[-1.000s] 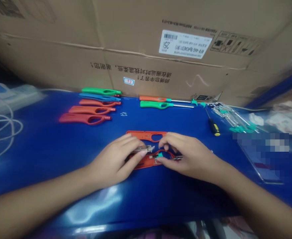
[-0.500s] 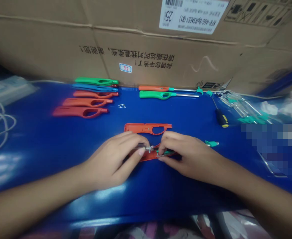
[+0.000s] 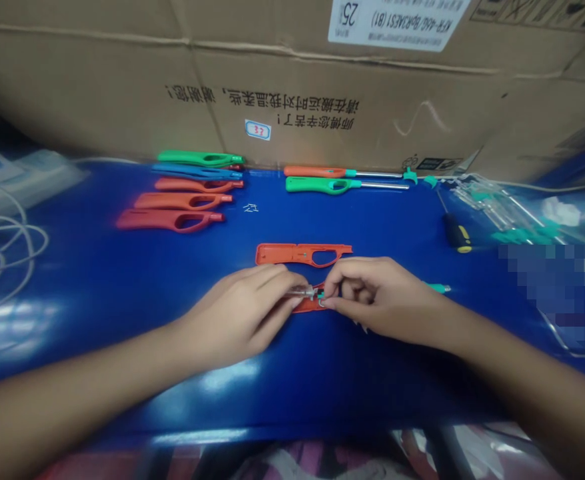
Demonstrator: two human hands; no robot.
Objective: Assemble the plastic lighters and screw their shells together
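My left hand [image 3: 245,303] is closed around a clear plastic fuel tank [image 3: 299,291] with a pale valve at its right end. My right hand [image 3: 372,293] pinches a small teal part [image 3: 321,293] right beside that valve; a thin pale tube or wire loops there. Under the fingertips lies an orange lighter shell half [image 3: 305,307], partly covered by both hands. Just behind it rests a matching orange shell half [image 3: 282,254], its hollow inner side up. A teal-and-metal nozzle piece [image 3: 440,288] sticks out past my right hand.
Several coloured lighter handles [image 3: 172,219] line the back left near tiny pins [image 3: 250,208]. Two long lighters [image 3: 322,185] lie at the back against a cardboard box [image 3: 122,80]. To the right are a screwdriver [image 3: 456,233] and metal tubes [image 3: 502,207]; white cable [image 3: 10,233] coils at left.
My right fingertips have lifted slightly from the orange shell half and come closer to the tank's valve, with the teal part between them. The whole view has shifted a little.
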